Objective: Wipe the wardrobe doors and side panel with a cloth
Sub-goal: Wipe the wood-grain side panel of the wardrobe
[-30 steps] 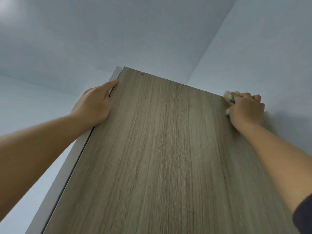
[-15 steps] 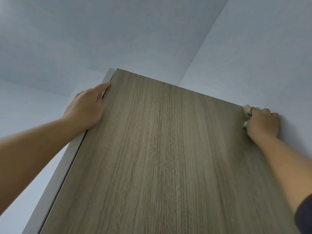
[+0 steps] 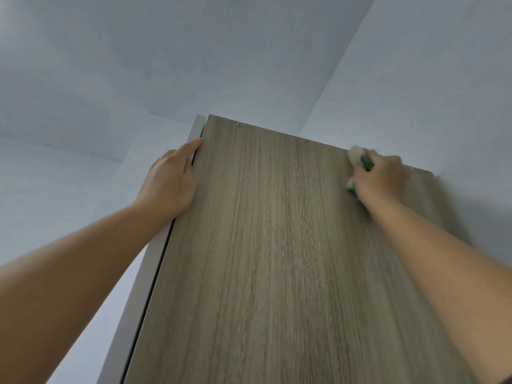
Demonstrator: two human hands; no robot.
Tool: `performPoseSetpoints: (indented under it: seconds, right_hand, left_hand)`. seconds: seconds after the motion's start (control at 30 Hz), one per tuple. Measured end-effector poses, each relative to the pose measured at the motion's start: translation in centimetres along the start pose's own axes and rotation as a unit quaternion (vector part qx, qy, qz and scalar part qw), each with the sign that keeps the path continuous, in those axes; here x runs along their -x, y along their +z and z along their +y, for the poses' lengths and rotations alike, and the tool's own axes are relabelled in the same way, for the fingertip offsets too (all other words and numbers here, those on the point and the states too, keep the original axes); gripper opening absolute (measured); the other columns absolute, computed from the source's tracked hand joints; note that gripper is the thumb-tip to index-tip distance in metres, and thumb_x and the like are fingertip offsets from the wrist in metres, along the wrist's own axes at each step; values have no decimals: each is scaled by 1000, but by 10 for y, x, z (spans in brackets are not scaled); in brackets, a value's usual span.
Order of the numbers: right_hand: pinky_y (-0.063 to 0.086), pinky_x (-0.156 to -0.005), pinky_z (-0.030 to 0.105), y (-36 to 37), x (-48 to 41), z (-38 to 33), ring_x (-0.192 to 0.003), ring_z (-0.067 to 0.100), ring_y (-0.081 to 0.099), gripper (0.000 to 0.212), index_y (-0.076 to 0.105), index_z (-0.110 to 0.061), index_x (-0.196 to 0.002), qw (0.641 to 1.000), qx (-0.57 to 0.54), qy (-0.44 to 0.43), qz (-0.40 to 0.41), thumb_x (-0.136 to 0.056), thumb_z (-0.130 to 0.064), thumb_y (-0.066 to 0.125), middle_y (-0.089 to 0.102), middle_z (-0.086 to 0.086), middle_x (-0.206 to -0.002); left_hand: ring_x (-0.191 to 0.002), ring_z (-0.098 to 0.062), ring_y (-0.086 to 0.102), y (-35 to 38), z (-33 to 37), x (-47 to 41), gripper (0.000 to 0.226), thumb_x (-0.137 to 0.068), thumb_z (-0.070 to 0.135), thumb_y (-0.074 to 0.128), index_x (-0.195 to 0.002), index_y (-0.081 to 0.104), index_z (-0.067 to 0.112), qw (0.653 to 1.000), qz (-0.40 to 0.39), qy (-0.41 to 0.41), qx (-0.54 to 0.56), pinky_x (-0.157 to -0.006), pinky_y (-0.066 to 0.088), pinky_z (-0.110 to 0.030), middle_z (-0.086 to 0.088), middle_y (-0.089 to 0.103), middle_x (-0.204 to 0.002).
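A tall wood-grain side panel (image 3: 277,259) of the wardrobe fills the middle of the view, seen from below. My right hand (image 3: 383,176) grips a pale cloth (image 3: 354,155) with a green edge and presses it against the panel near its top right corner. Most of the cloth is hidden under the hand. My left hand (image 3: 171,184) rests flat on the panel's left edge, fingers straight and pointing up, beside the white door edge (image 3: 146,275).
A pale wall (image 3: 443,92) meets the panel's right edge close to my right hand. The ceiling (image 3: 166,51) lies just above the wardrobe top. Two screws (image 3: 239,125) sit near the panel's top corners.
My right hand has slid the cloth leftward along the top of the panel, away from the right corner. The left hand stays on the left edge.
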State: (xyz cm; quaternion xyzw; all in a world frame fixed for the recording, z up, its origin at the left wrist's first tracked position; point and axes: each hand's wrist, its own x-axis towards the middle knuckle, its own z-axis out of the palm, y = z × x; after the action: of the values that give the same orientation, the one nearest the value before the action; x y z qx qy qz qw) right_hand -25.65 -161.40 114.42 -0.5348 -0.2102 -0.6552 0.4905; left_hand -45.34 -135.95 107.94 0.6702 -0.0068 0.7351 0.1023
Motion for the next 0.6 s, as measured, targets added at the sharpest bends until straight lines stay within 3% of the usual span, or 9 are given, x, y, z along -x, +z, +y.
performPoseSetpoints:
  seconds: [0.17, 0.33, 0.43, 0.5, 0.53, 0.6]
  right_hand:
    - [44, -94, 36, 37, 45, -98, -112, 29, 47, 40, 59, -27, -128, 989, -54, -136, -32, -91, -13, 52, 50, 9, -123]
    - [40, -94, 33, 48, 72, -140, -115, 27, 38, 47, 52, -30, -137, 988, -21, -147, -45, -93, -14, 49, 44, 4, -130]
    - [38, -97, 36, 48, 88, -153, -113, 27, 38, 47, 52, -26, -137, 979, -58, -186, -67, -93, -11, 49, 45, 6, -132]
    - [39, -95, 36, 49, 103, -160, -112, 27, 37, 46, 52, -24, -138, 968, -69, -226, -80, -94, -12, 51, 47, 7, -133]
    - [40, -94, 36, 49, 107, -162, -111, 27, 37, 45, 53, -23, -137, 965, -75, -240, -82, -94, -13, 53, 47, 8, -132]
    - [42, -93, 39, 50, 109, -164, -110, 28, 38, 43, 55, -23, -136, 961, -87, -250, -80, -93, -14, 56, 50, 9, -129]
  left_hand:
    - [-128, -24, 39, 0, -1, 0, 49, -102, 16, 27, -149, 29, 31, 1000, -5, 0, 27, -94, 30, -30, -4, 47, -134]
    - [-128, -28, 38, 1, 4, 0, 57, -101, 15, 27, -154, 8, 23, 999, -7, -18, 39, -89, 29, -32, -10, 41, -144]
    - [-126, -31, 39, 1, 4, 1, 50, -101, 15, 27, -151, 20, 17, 1000, -4, -22, 22, -92, 33, -39, -14, 42, -143]
    - [-108, -31, 45, 3, 3, 0, 33, -99, 13, 28, -131, 39, 12, 1000, 0, -12, 20, -84, 35, -40, -18, 50, -127]
    - [-102, -31, 45, 3, 2, -1, 25, -98, 13, 29, -119, 42, 11, 1000, 3, -10, 16, -79, 36, -40, -19, 53, -119]
    - [-106, -34, 46, 3, -1, -3, 25, -97, 13, 29, -118, 42, 10, 1000, 2, -12, 1, -80, 37, -42, -18, 53, -116]
